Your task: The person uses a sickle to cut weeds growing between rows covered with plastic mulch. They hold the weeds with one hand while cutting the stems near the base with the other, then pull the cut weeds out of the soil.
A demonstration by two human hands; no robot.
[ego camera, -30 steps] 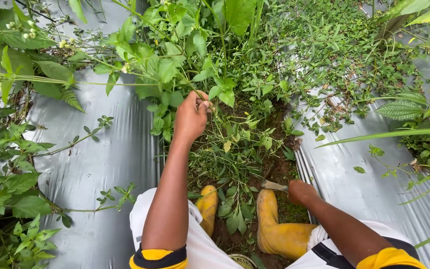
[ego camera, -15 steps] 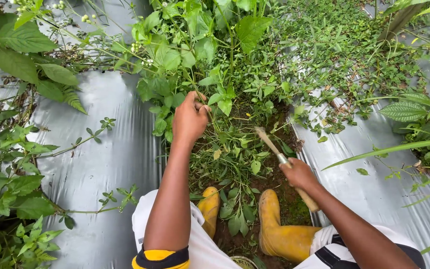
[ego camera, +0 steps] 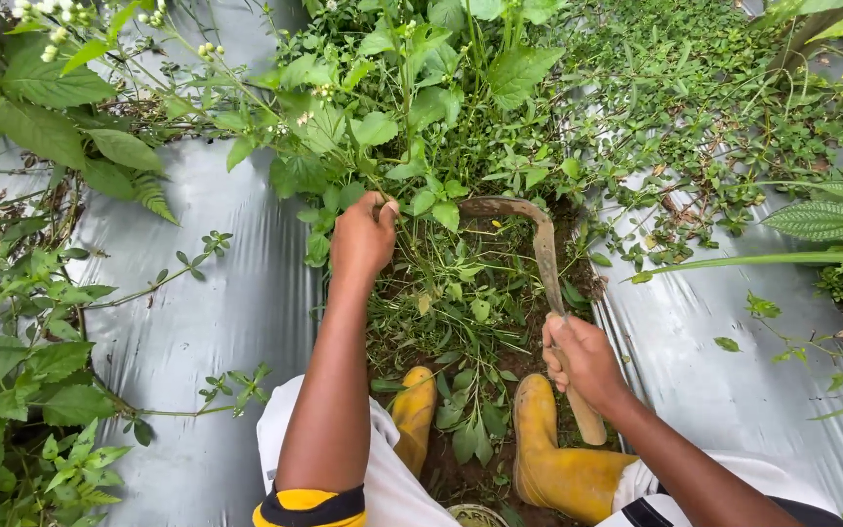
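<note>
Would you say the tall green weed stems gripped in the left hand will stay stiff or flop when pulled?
Probably floppy: the tall green weed stems look thin and leafy, bunched in the left hand. They likely bend toward the curved rusty sickle, and seem light.

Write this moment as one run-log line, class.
left hand: gripping weed stems | right hand: holding sickle, blade hooked behind stems | yellow boots: on soil

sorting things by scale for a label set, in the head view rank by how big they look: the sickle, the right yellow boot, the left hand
1. sickle, longest
2. right yellow boot, partly hidden by the leg
3. left hand
The boot and sickle are close; the sickle wins only on length.
</note>
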